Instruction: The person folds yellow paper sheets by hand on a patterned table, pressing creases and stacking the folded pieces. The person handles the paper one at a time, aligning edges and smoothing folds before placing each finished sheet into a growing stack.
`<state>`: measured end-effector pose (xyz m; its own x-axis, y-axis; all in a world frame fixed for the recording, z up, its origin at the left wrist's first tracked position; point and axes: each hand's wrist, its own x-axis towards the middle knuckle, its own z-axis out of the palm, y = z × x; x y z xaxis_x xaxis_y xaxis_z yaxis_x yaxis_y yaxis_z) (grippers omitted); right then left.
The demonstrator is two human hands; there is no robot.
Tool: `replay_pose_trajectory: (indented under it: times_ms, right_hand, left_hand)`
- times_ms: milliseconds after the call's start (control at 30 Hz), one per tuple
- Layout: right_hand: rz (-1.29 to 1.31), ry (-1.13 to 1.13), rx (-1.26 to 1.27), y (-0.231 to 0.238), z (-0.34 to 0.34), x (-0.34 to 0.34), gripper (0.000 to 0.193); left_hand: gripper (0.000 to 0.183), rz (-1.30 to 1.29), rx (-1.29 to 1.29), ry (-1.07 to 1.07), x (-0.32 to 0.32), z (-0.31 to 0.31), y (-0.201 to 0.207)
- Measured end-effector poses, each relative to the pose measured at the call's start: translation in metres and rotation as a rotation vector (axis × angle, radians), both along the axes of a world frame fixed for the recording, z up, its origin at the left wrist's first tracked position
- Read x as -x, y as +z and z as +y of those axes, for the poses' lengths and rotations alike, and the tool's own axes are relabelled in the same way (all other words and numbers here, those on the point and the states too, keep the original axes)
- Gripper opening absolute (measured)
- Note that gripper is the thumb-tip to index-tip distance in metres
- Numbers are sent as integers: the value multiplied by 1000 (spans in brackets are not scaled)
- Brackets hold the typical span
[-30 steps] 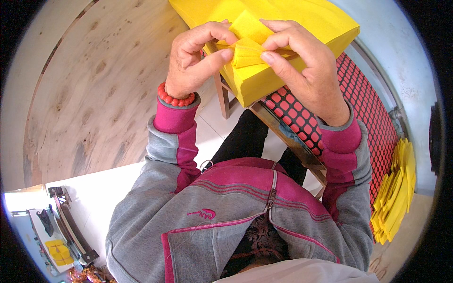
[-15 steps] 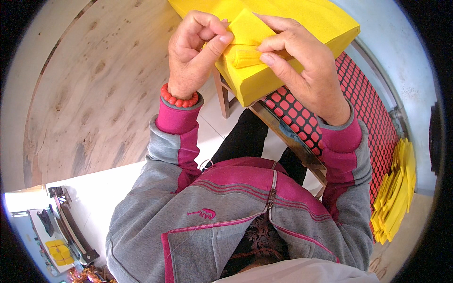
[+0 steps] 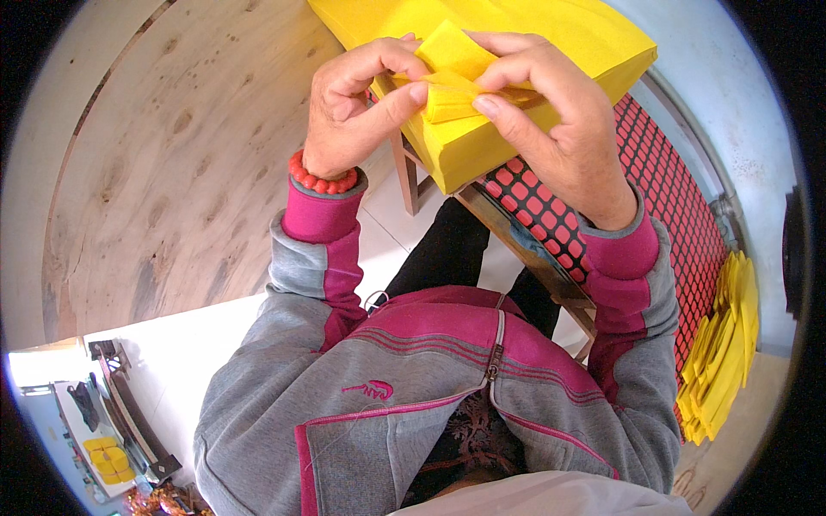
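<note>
A piece of folded yellow paper is held up between my two hands, its pointed corner turned away from me and a pleated bundle at its near side. My left hand pinches the left end of the folds between thumb and fingers. On the right end, my right hand grips with thumb and forefinger, the other fingers partly hidden behind the paper. Right behind and under them lies a thick block of yellow paper. A red bead bracelet circles my left wrist.
The block rests on a wooden bench with a red-and-black patterned cover. Several folded yellow pieces are piled at its right end. A large wooden board fills the left side. A pale blue wall stands on the right.
My left hand has shifted slightly down, its thumb now against the left end of the pleats. The near folds are drawn up and bunched more, covering more of the paper. My right hand barely moved.
</note>
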<state>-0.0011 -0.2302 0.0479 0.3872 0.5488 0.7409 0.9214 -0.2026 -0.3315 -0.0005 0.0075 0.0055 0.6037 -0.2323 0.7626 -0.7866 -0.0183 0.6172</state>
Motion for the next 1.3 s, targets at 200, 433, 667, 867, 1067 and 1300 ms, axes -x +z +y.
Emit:
replay_pose_trajectory:
  times_ms: [200, 433, 667, 867, 1067, 1300]
  right_hand:
    - [-59, -17, -27, 1, 1, -1, 17]
    - [-116, -1, 45, 1, 1, -2, 12]
    - [-35, 17, -45, -4, 4, -1, 11]
    - [-18, 22, -61, -5, 5, -1, 13]
    - [-55, -24, -69, 0, 2, 1, 10]
    - [-94, 0, 8, -1, 3, -1, 10]
  left_hand:
    - [12, 145, 228, -29, 5, -11, -5]
    - [10, 95, 266, -40, 2, -12, -6]
    - [14, 34, 66, -70, 2, 0, -1]
    - [8, -71, 47, -17, -3, -3, -3]
    - [8, 125, 170, -24, 5, -9, -3]
    - [13, 64, 261, -21, 2, -14, -2]
